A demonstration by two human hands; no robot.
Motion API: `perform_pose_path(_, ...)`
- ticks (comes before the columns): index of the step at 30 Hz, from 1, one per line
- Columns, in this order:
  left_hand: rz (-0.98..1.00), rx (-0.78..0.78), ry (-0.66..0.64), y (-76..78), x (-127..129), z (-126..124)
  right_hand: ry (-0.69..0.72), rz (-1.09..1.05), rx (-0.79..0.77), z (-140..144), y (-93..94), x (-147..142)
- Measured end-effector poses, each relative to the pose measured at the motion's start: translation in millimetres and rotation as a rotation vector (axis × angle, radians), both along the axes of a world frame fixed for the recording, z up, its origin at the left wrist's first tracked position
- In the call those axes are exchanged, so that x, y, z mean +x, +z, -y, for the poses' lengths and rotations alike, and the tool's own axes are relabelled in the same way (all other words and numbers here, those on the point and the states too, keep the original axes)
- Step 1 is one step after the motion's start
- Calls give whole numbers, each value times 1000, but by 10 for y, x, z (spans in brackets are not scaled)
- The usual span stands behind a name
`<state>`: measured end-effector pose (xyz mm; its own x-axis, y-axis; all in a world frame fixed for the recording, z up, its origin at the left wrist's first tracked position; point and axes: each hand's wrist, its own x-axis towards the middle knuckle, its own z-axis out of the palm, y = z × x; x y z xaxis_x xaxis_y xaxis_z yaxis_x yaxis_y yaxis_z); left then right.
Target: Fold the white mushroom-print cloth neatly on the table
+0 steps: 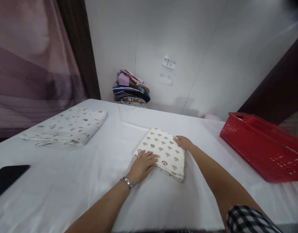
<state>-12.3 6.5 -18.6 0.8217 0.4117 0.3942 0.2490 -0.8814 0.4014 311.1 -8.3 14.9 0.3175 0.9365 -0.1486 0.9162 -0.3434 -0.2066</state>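
Observation:
A folded white cloth with a mushroom print (161,149) lies on the white-covered table (102,194), turned slightly askew. My left hand (142,165), with a silver bracelet at the wrist, rests on its near left edge, fingers stretched out over the fabric. At the far right edge, my right hand (183,142) touches the cloth with its fingertips, fingers extended. Neither hand lifts the cloth. Farther left lies a larger folded white cloth (71,124) with small dark prints, apart from both hands.
A red plastic basket (263,145) stands on the right side. Beyond the far edge rises a stack of folded fabrics (131,89) against the wall. A black flat object (8,178) lies at the left edge. Paper notes (166,77) hang on the wall.

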Motion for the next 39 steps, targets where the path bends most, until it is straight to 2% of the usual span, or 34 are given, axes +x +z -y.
perform_pose_path(4, 10, 10, 17, -17, 1, -20, -100, -34, -8, 171, -18, 28)
perform_pose_path(10, 67, 58, 121, -21, -28, -79, -234, 33, 77, 314, -67, -196)
perform_pose_path(15, 69, 75, 173, -27, -63, -118, -304, 30, 33, 477, -44, -311)
perform_pose_path(22, 89, 51, 330, -85, -135, -306, -302, -28, -7, 892, -124, -494)
perform_pose_path(25, 78, 26, 337, -89, -149, -342, -285, -88, 8, 1049, -160, -523)
perform_pose_path(28, 99, 18, 321, -91, -144, -339, -259, -88, 24, 1090, -118, -531)
perform_pose_path(31, 146, 6, 301, -110, -135, -337, -164, 42, 136, 1036, -12, -619)
perform_pose_path(35, 223, -89, 323, -153, -139, -358, 144, 74, 313, 954, 79, -964)
perform_pose_path(39, 294, -267, 452, -135, -164, -362, 464, -26, 213, 966, 17, -1324)
